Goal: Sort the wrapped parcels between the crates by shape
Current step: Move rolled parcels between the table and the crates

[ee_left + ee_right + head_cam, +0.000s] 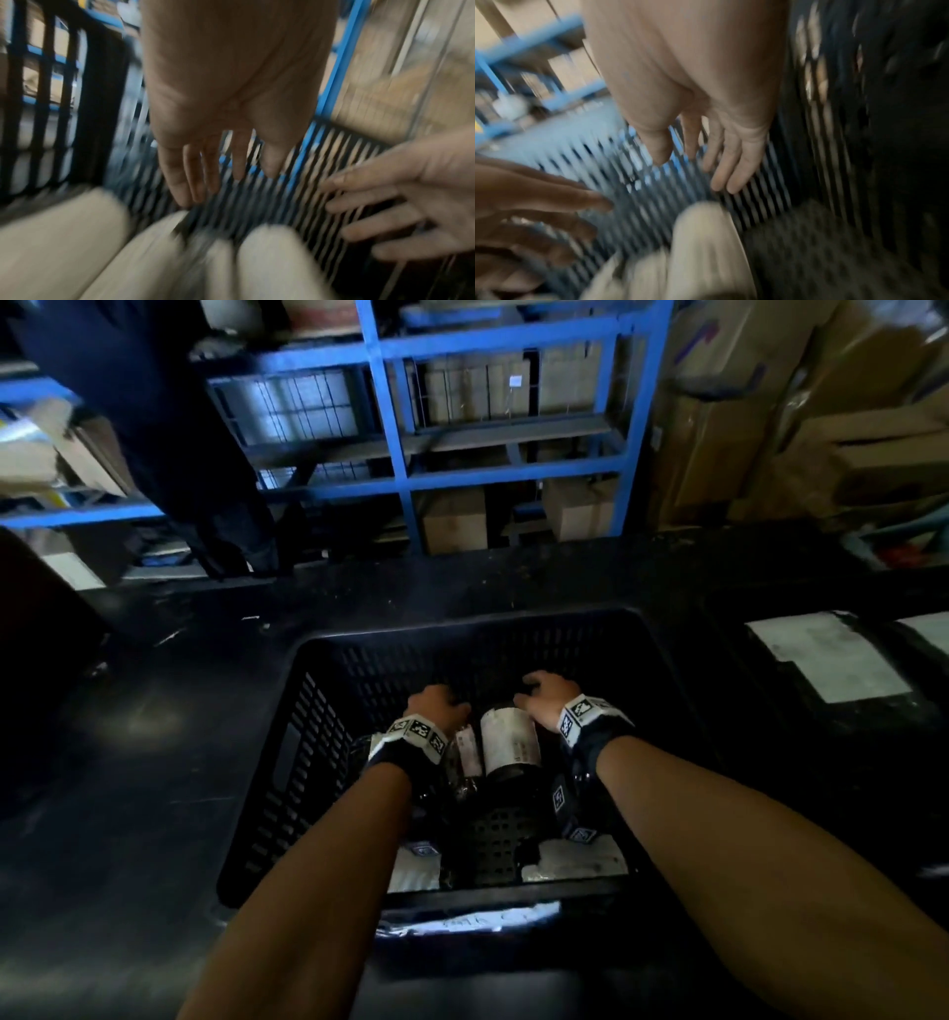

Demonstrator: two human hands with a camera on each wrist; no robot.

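At nine o'clock of the head view a dark floor (128, 726) is lying beside a black slatted crate (287, 762), which is occupying the centre, with blue shelving (395, 428) holding cardboard boxes (570, 377) standing at twelve o'clock. Inside the crate, the left hand (436, 706) is reaching down over the far end of a narrow wrapped parcel (466, 755) bearing a pale label; in the left wrist view its fingers (180, 178) are hanging straight and spread apart, gripping nothing, though heavy blur is preventing any ruling on whether the tips are touching the wrapping. Just to the right, touching or nearly touching that narrow parcel, a cylindrical parcel (508, 744) is lying on its side on the crate floor, its long axis running from six o'clock toward twelve o'clock, its far end pointing at the crate's back wall. The right hand (547, 698) is resting at the far right shoulder of this cylinder; in the right wrist view its fingers (731, 168) are extending loosely, separated, and clamping nothing. Two flatter pale-labelled parcels (577, 862) are lying along the near wall at six o'clock. At three o'clock, outside the crate, a flat dark parcel with a white label (827, 654) is lying well apart.
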